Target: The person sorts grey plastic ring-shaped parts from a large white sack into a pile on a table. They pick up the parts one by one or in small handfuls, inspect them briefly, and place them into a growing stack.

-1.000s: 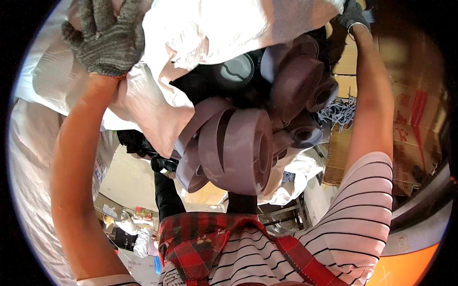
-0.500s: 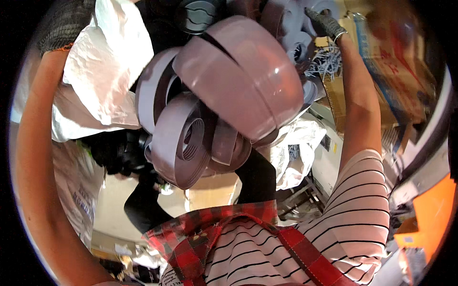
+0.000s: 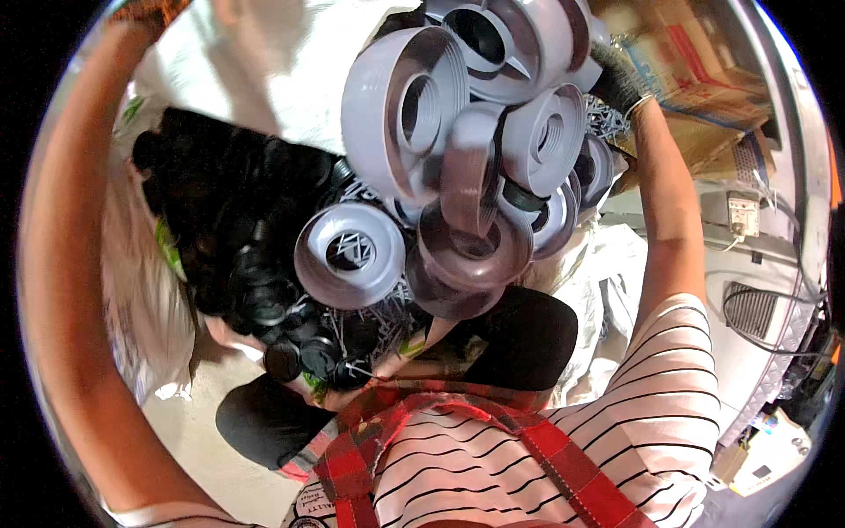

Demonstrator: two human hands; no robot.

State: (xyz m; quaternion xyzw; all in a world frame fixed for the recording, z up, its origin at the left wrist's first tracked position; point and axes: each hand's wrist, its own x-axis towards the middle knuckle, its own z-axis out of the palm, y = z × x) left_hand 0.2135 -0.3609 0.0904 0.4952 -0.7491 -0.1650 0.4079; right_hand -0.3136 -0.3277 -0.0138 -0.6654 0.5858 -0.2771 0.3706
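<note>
My left hand (image 3: pixel 151 12) is at the top left corner, cut off by the frame edge. Its orange glove cuff shows beside a raised white sack (image 3: pixel 255 79), but its fingers are out of sight. At the upper right, my right hand (image 3: pixel 620 79) wears a dark knit glove and reaches against the pile. Grey plastic parts hide its fingertips. Between my arms lie several round, bowl-shaped grey plastic parts (image 3: pixel 398 114) with hollow centres. One separate grey ring part (image 3: pixel 350 255) rests nearer to me, above thin pale plastic strips (image 3: pixel 387 319).
Black round caps (image 3: pixel 255 264) heap up left of the grey parts. White sacking (image 3: pixel 607 282) lies right of my knee. A cardboard box (image 3: pixel 704 88) stands beyond my right hand. Along the right are a wall socket with a plug (image 3: pixel 744 214) and a dark cable (image 3: pixel 757 339).
The large grey parts that were in mid-air close to the view now rest in the pile. My left hand has moved up toward the frame edge, and the black caps are uncovered.
</note>
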